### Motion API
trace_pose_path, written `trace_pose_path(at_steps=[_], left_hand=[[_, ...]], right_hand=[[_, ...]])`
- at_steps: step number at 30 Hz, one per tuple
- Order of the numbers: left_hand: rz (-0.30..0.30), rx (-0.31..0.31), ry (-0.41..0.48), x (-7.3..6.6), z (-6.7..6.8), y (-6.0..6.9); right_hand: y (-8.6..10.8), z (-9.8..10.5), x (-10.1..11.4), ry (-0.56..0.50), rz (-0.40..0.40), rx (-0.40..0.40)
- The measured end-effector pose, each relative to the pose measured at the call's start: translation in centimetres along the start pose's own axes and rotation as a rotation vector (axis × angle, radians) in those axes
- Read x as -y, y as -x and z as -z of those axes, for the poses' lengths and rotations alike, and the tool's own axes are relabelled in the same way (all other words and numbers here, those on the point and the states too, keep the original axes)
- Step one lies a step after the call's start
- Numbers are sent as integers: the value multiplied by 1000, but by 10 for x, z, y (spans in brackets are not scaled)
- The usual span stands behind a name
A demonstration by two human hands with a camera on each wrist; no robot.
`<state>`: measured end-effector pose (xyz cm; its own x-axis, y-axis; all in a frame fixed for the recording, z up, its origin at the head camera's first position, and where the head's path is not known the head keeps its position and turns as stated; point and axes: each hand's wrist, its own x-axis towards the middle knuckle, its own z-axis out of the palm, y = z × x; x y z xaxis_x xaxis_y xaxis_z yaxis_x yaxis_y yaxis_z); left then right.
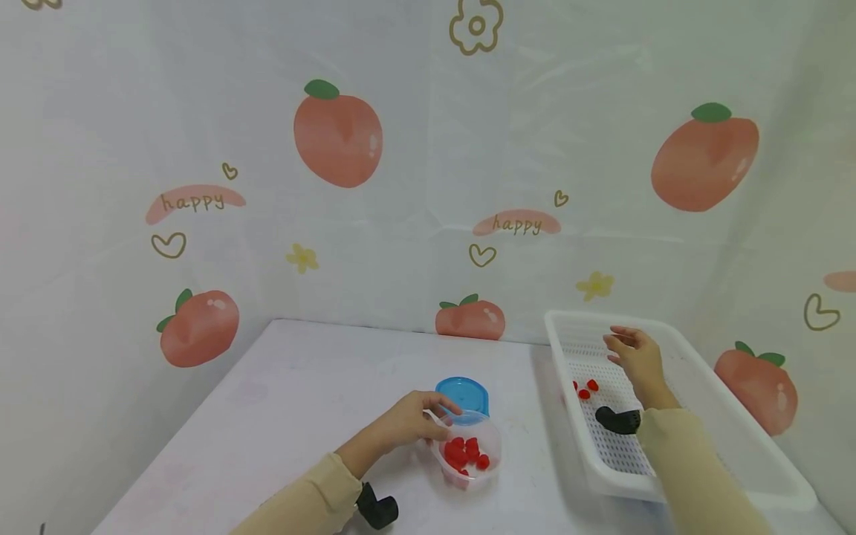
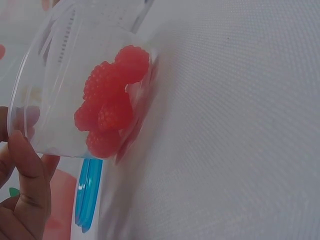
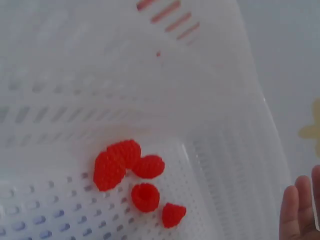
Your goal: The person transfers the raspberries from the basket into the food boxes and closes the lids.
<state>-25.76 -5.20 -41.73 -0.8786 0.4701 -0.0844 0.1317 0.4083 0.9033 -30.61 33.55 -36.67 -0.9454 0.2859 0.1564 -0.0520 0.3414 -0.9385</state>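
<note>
A clear round plastic tub with several red raspberries in its bottom stands on the table. My left hand holds the tub's rim between thumb and fingers, from the left side. Just behind the tub lies its round blue lid. My right hand is over the white perforated basket, fingers extended and slightly bent, with nothing seen in them. Several more raspberries lie together on the basket floor, near its left wall and below the right hand.
The white table runs back to a wall covering printed with peaches, hearts and flowers. The basket's raised rim stands to the right of the tub. Black wrist-worn pieces show under both forearms.
</note>
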Motion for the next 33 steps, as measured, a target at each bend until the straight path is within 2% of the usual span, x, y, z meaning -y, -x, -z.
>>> trace_pose_path(at_steps=[4,8,16,21,26,33], left_hand=[[-2,3,6,0,0,0],[-8,8,11,1,-1,-1],[-9,8,0,2,-1,0],[-10,15,7,3,-1,0],[-9,22,15,3,1,-1],[-8,19,8,2,1,-1]], right_hand=[[-1,10,-11,136,-67,163],[-4,16,-21,185,-148,329],[-4,15,-32,249,-246,541],[-4,13,-37,289,-296,594],[-6,10,-40,344,-282,612],[-8,5,-41,368,-295,592]])
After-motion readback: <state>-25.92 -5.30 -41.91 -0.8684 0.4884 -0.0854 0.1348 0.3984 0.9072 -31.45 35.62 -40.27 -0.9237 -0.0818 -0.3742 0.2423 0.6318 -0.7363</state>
